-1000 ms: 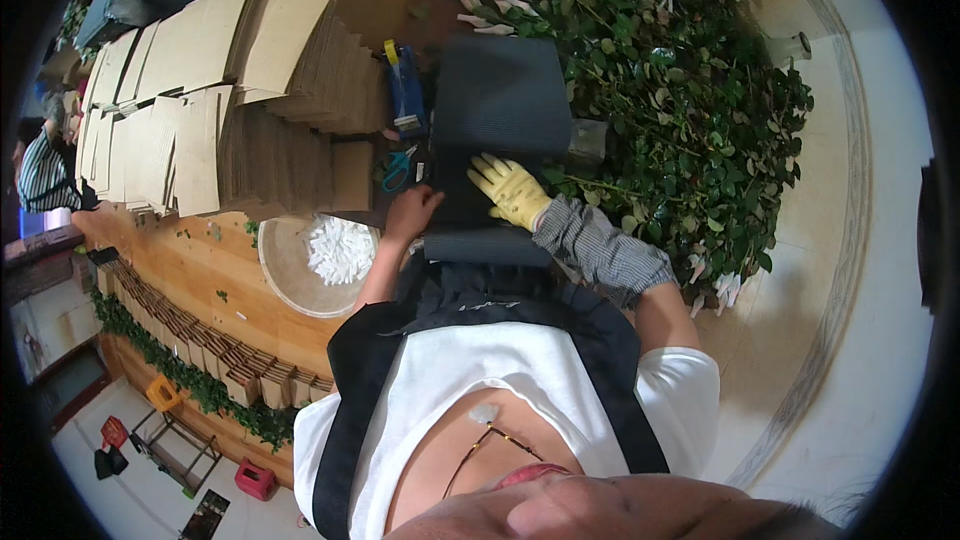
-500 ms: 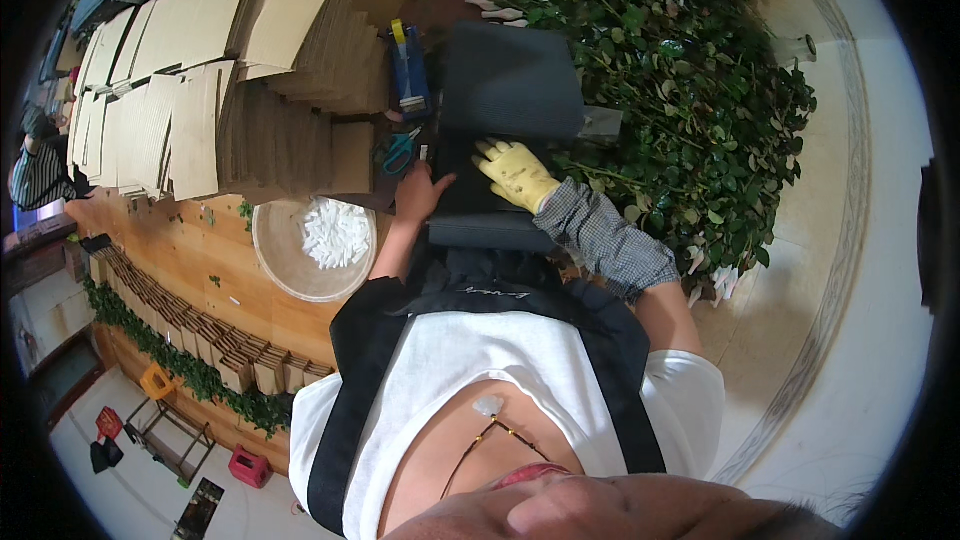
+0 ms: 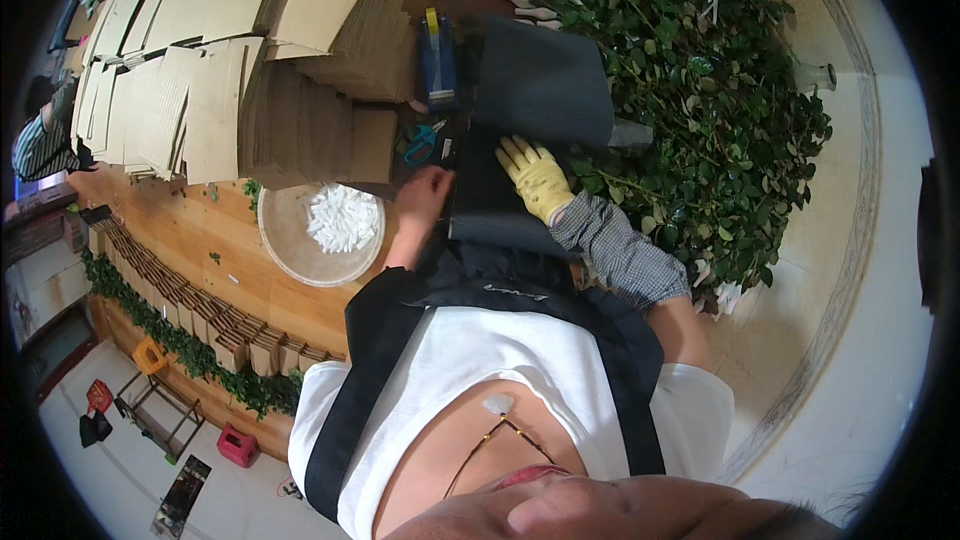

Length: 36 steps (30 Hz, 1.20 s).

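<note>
Head-worn left fisheye, wide, facing steeply down; wearer's white shirt (image 3: 500,342) close, dark panel (image 3: 545,80) farther off.

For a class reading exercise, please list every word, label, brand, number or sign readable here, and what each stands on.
No text is clear enough to quote.
Black apron: white script, too blurred to read.
Yellow glove: dark marks, too small to tell whether they are lettering.
Blue tool: pale marks, too small to read.

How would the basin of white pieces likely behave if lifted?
The basin would probably feel heavier on the side where the white pieces are heaped. They look small and loose, so they may slide if it tips.
</note>
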{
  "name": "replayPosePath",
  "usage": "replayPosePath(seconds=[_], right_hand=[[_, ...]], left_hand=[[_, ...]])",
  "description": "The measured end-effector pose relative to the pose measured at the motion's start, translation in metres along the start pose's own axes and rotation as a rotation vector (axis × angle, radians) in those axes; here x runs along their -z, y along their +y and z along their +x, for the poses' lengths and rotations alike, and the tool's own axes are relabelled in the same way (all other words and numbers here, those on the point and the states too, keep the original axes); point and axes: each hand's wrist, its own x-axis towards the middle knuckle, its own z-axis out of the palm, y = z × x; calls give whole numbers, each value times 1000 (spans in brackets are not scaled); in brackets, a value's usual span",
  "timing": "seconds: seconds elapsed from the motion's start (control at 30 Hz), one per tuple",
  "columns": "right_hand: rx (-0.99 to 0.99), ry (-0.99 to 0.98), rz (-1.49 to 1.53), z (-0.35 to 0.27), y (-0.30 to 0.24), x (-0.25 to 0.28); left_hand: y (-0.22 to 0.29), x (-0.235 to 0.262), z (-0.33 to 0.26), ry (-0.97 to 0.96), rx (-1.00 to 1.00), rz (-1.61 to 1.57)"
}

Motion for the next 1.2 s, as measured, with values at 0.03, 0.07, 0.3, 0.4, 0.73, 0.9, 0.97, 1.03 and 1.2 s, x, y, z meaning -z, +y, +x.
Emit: replayPosePath(seconds=[0.03, 0.07, 0.3, 0.4, 0.73, 0.9, 0.97, 1.03, 1.2], right_hand=[[-1, 16, -23, 2, 0, -2], [7, 13, 9, 0, 1, 3], [-3, -11, 129, 4, 2, 22], [-15, -27, 145, 2, 1, 26], [-10, 59, 162, 1, -2, 20], [-26, 124, 166, 0, 3, 1], [-21, 101, 158, 0, 2, 10], [-25, 63, 188, 2, 3, 12], [-39, 42, 134, 4, 2, 8]], left_hand=[[-3, 12, 1, 131, -23, 2], [-8, 24, 8, 241, -27, 188], [-51, 8, 29, 409, -75, 1008], [-47, 12, 26, 353, -75, 850], [-35, 48, 25, 362, -100, 848], [55, 120, 2, 317, -13, 311], [55, 128, -5, -17, 102, -259], [35, 113, 6, -470, 108, -325], [13, 36, 45, -675, 485, -784]])
